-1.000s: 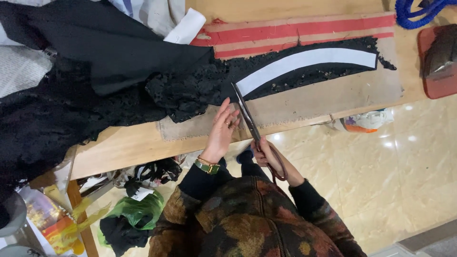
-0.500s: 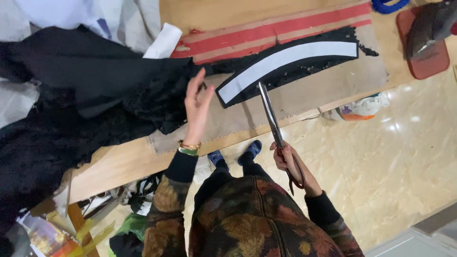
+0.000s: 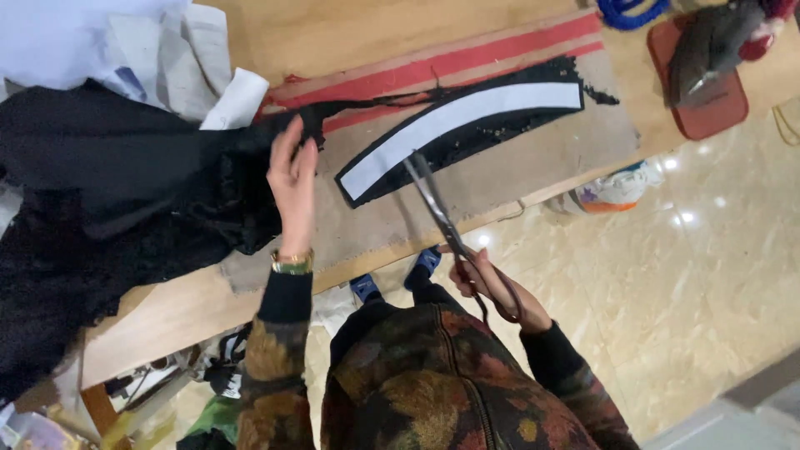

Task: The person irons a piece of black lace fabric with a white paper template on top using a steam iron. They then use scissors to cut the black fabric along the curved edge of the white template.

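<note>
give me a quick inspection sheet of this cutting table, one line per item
surface: wooden table with a brown cardboard sheet on it
job's things: scissors, curved white pattern lying on black lace fabric
clutter: white papers, red pad with an iron, bag on the floor
hands: left hand on the fabric edge; right hand grips the scissor handles
cables: blue cord at the top edge
surroundings: glossy tile floor, oddments under the table

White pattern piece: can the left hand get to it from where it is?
Probably yes. The left hand rests on the black lace fabric just beside the white pattern piece, with only bare cardboard between them; the scissors come in from the other side.
</note>
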